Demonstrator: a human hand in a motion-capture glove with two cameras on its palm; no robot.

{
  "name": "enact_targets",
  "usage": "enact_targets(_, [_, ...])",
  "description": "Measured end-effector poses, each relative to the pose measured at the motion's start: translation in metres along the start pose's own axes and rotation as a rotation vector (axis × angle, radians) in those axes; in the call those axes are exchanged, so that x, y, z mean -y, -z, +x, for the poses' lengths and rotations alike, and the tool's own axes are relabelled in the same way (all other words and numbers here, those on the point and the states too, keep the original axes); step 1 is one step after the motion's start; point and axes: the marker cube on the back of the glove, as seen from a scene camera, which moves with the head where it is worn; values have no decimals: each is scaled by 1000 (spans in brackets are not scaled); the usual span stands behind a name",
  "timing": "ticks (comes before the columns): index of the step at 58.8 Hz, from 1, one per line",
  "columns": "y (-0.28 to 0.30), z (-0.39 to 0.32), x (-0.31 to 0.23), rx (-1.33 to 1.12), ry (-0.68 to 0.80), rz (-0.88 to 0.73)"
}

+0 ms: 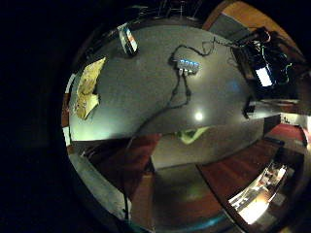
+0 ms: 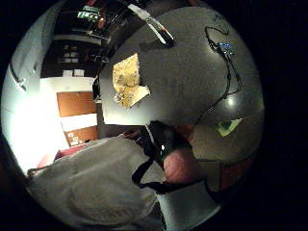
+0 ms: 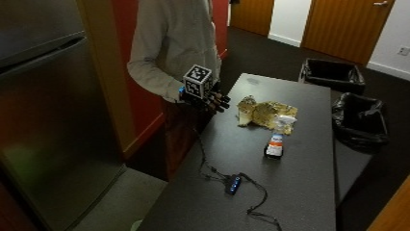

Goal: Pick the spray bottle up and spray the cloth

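Observation:
The spray bottle (image 3: 275,144), white with an orange and blue label, stands on the dark table (image 3: 301,192) near its middle. Just beyond it lies the crumpled yellow cloth (image 3: 266,113). My gloved right hand (image 3: 206,99) hovers at the table's left edge, beside the cloth and apart from the bottle. Its fingers are relaxed and hold nothing. The little finger side palm view shows the cloth (image 1: 87,90) and the bottle (image 1: 128,40) far off on the tabletop. The thumb side palm view shows the same cloth (image 2: 128,82) and bottle (image 2: 155,27).
A small USB hub (image 3: 234,184) with black cables lies on the near part of the table, also in the palm views as the hub (image 1: 187,64) (image 2: 224,47). Two black bins (image 3: 333,74) (image 3: 360,120) stand past the table's right side. A steel fridge (image 3: 44,120) is at the left.

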Motion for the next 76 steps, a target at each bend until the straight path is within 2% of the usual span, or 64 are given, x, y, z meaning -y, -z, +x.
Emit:
enact_targets(21, [-17, -19, 32, 119, -19, 117])
enact_targets(52, [-45, -58, 77, 620, -58, 375])
enact_targets(76, [-71, -76, 122, 809, -221, 613])
